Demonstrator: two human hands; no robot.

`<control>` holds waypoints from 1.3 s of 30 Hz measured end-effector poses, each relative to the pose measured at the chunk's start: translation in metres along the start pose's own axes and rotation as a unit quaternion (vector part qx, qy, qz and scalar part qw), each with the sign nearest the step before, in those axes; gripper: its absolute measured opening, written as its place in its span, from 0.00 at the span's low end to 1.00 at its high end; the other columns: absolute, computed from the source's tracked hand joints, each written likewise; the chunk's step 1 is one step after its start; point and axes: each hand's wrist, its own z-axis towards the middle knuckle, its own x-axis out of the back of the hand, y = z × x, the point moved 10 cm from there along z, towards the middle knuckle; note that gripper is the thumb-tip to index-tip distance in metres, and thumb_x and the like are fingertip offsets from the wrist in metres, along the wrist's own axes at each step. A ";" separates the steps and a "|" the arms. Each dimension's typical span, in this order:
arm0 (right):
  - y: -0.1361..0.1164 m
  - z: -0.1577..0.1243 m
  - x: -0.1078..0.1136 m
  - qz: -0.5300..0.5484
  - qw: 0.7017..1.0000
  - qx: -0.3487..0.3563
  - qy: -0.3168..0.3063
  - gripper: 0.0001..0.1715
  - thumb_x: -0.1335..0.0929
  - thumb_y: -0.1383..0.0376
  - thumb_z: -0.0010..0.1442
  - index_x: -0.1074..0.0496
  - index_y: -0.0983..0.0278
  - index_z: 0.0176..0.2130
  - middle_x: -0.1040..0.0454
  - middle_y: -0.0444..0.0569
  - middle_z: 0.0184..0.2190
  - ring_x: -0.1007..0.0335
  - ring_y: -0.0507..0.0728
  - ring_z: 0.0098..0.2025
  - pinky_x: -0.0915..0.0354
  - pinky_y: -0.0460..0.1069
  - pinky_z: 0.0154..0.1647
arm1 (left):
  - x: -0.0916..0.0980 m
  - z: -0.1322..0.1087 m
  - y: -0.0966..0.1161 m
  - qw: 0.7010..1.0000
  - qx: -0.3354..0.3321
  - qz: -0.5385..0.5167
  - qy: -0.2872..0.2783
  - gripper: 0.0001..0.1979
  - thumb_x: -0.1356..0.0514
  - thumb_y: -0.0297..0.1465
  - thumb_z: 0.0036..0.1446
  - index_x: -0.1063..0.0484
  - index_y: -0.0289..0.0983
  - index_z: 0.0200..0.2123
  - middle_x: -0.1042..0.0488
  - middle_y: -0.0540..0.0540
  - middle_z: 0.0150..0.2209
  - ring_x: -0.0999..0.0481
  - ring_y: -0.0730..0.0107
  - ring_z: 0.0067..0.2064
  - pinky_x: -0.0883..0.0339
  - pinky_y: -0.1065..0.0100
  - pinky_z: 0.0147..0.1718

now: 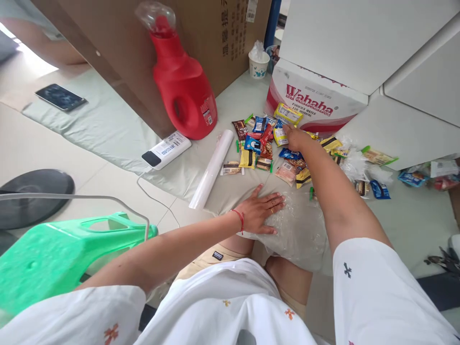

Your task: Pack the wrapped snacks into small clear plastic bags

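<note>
My left hand (260, 210) lies palm down with spread fingers on a clear plastic bag (302, 230) at the table's near edge. It holds nothing. My right hand (296, 139) reaches into a loose pile of small wrapped snacks. Its index finger is stretched out against a blue-and-yellow snack packet (280, 136); the other fingers are partly hidden. Just behind it, a larger yellow packet (288, 114) leans against the box. Around the pile lie a brown cocoa packet (239, 129), blue packets (253, 144), a yellow packet (247, 158) and a pink packet (286, 173).
A white Wahaha carton (316, 103) stands behind the snacks. Left are a red detergent jug (185, 91), a white plastic roll (212, 170), a white cabled device (167, 149) and a phone (60, 97). More packets and crumpled clear plastic (354, 165) lie right. A green stool (46, 258) stands lower left.
</note>
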 end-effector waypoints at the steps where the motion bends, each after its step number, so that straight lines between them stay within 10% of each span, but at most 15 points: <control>1: 0.000 0.005 -0.002 -0.008 1.000 -0.013 -0.016 0.45 0.25 0.64 0.57 0.37 0.77 0.68 0.34 0.74 0.65 0.29 0.71 0.58 0.33 0.63 0.58 | 0.000 0.000 0.000 1.000 0.000 -0.001 -0.002 0.45 0.51 0.60 0.66 0.51 0.42 0.77 0.50 0.40 0.77 0.51 0.52 0.77 0.66 0.42 0.73; 5: 0.002 -0.019 0.028 -0.046 0.997 -0.055 0.023 0.46 0.25 0.62 0.60 0.39 0.79 0.69 0.34 0.74 0.63 0.27 0.69 0.57 0.36 0.63 0.60 | -0.001 0.001 -0.001 1.000 -0.001 -0.016 -0.005 0.45 0.49 0.59 0.65 0.53 0.44 0.77 0.51 0.39 0.77 0.51 0.47 0.77 0.73 0.37 0.72; 10: -0.010 -0.129 0.069 0.005 0.999 0.005 0.044 0.55 0.23 0.58 0.58 0.45 0.71 0.73 0.33 0.70 0.64 0.30 0.73 0.60 0.35 0.64 0.60 | 0.000 0.001 -0.001 0.999 0.001 -0.043 0.005 0.50 0.47 0.59 0.63 0.58 0.39 0.78 0.52 0.39 0.77 0.51 0.49 0.77 0.72 0.42 0.73; 17: -0.079 -0.285 -0.029 -0.006 0.981 0.056 -0.187 0.49 0.25 0.65 0.55 0.39 0.59 0.71 0.32 0.58 0.66 0.22 0.67 0.51 0.29 0.53 0.44 | 0.001 0.002 -0.001 0.999 -0.002 -0.042 0.012 0.52 0.45 0.59 0.62 0.59 0.35 0.78 0.52 0.33 0.77 0.50 0.49 0.77 0.76 0.43 0.73; 22: -0.085 -0.294 -0.054 -0.036 0.982 -0.002 -0.184 0.46 0.26 0.68 0.57 0.37 0.57 0.70 0.33 0.57 0.68 0.25 0.69 0.57 0.29 0.53 0.44 | 0.004 -0.001 -0.006 0.999 0.004 -0.049 0.023 0.52 0.44 0.55 0.63 0.58 0.31 0.77 0.51 0.29 0.76 0.47 0.46 0.76 0.76 0.41 0.73; 29: -0.050 -0.267 -0.020 0.019 0.998 -0.030 -0.058 0.32 0.35 0.60 0.69 0.36 0.60 0.70 0.34 0.53 0.69 0.27 0.66 0.59 0.29 0.55 0.50 | 0.027 -0.007 -0.026 0.981 0.104 -0.081 0.145 0.40 0.46 0.52 0.66 0.43 0.33 0.72 0.38 0.31 0.71 0.41 0.44 0.72 0.56 0.45 0.71; 33: -0.036 -0.238 -0.043 -0.004 0.997 -0.042 -0.058 0.33 0.36 0.66 0.67 0.35 0.63 0.69 0.28 0.57 0.63 0.25 0.67 0.52 0.33 0.54 0.41 | 0.030 -0.003 -0.038 0.955 0.232 -0.052 0.178 0.35 0.37 0.49 0.60 0.31 0.32 0.62 0.31 0.32 0.62 0.36 0.42 0.66 0.45 0.47 0.66; 39: -0.014 -0.245 -0.045 0.052 0.998 -0.045 -0.010 0.15 0.34 0.67 0.65 0.20 0.63 0.47 0.23 0.54 0.44 0.26 0.60 0.40 0.39 0.51 0.37 | 0.030 0.006 -0.044 0.953 0.242 -0.080 0.164 0.06 0.34 0.32 0.53 0.25 0.37 0.34 0.26 0.39 0.53 0.33 0.46 0.62 0.42 0.47 0.63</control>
